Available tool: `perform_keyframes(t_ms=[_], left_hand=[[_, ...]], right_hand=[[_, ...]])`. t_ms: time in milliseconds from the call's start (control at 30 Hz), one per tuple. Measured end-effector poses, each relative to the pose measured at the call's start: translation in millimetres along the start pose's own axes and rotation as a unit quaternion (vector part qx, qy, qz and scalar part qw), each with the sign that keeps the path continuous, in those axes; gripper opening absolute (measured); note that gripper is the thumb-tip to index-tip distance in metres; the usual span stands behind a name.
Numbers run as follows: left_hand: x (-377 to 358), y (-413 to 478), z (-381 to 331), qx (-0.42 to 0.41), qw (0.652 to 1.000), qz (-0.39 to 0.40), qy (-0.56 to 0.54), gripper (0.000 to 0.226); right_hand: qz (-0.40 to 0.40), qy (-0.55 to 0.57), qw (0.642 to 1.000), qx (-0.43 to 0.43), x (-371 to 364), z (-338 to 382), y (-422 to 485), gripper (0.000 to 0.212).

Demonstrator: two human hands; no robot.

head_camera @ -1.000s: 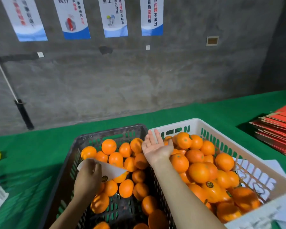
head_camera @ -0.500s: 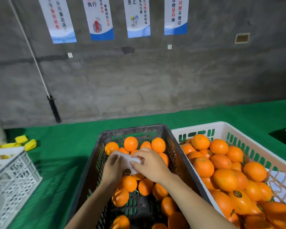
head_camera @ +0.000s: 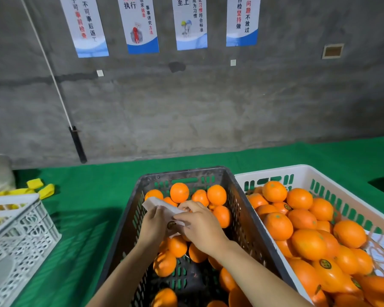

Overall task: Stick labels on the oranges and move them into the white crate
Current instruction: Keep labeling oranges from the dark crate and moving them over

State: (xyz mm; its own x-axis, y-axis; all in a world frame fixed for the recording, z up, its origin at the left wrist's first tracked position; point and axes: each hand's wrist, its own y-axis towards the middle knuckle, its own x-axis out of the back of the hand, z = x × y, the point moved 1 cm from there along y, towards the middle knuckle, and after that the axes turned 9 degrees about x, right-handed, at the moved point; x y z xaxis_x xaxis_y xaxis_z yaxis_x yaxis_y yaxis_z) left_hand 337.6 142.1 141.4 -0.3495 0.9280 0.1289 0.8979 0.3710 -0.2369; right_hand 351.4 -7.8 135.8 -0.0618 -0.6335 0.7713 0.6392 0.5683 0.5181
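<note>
Far L: white lattice plastic basket (head_camera: pixel 20 235) on green felt tabletop (head_camera: pixel 87 218); grey concrete wall (head_camera: pixel 186 111) behind w/ four hanging posters (head_camera: pixel 140 25); L hand (head_camera: pixel 152 227) grips white label sheet (head_camera: pixel 155 203) over black slotted plastic crate (head_camera: pixel 129 222) of oranges (head_camera: pixel 179 192); R hand (head_camera: pixel 200 227) pinches same sheet, hands touching; white slotted plastic crate (head_camera: pixel 297 168) at R, piled w/ more oranges.

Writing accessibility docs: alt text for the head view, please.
The left hand and right hand hold a white label sheet above a black crate of oranges. To its right, a white crate heaped with oranges stands on the green table.
</note>
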Motion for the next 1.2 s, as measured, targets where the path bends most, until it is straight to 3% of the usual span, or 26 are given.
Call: perform_keyframes(t_ms=[133, 267, 367, 433, 567, 767, 900, 1067, 1200], left_hand=[[-1, 0, -3, 0.089, 0.988, 0.063, -0.108, 0.037], [2, -2, -5, 0.080, 0.988, 0.098, -0.093, 0.042], [1, -1, -3, 0.078, 0.985, 0.097, -0.117, 0.065], [2, -1, -3, 0.069, 0.986, 0.094, -0.118, 0.058], [5, -2, -5, 0.049, 0.990, 0.099, -0.086, 0.017], [4, 7, 0, 0.067, 0.989, 0.100, -0.083, 0.017], [6, 7, 0, 0.038, 0.994, 0.091, -0.050, 0.037], [3, 1, 0, 0.005, 0.988, 0.147, -0.044, 0.064], [5, -4, -4, 0.011, 0.995, 0.080, -0.052, 0.021]], right_hand=[[-0.027, -0.051, 0.998, 0.008, -1, 2, 0, 0.021], [-0.038, -0.062, 0.997, 0.014, -1, 4, -1, 0.023], [-0.060, -0.094, 0.993, 0.047, -1, 10, -2, 0.020], [-0.086, -0.107, 0.988, 0.068, -3, 11, -1, 0.018], [-0.084, -0.053, 0.995, 0.021, -6, 9, 1, 0.027], [-0.096, -0.095, 0.990, 0.047, -2, 15, -2, 0.015], [-0.093, -0.135, 0.982, 0.094, 0, 15, -3, 0.014], [-0.071, -0.141, 0.982, 0.106, 0, 14, -4, 0.013], [-0.110, -0.150, 0.976, 0.117, -5, 13, -3, 0.008]])
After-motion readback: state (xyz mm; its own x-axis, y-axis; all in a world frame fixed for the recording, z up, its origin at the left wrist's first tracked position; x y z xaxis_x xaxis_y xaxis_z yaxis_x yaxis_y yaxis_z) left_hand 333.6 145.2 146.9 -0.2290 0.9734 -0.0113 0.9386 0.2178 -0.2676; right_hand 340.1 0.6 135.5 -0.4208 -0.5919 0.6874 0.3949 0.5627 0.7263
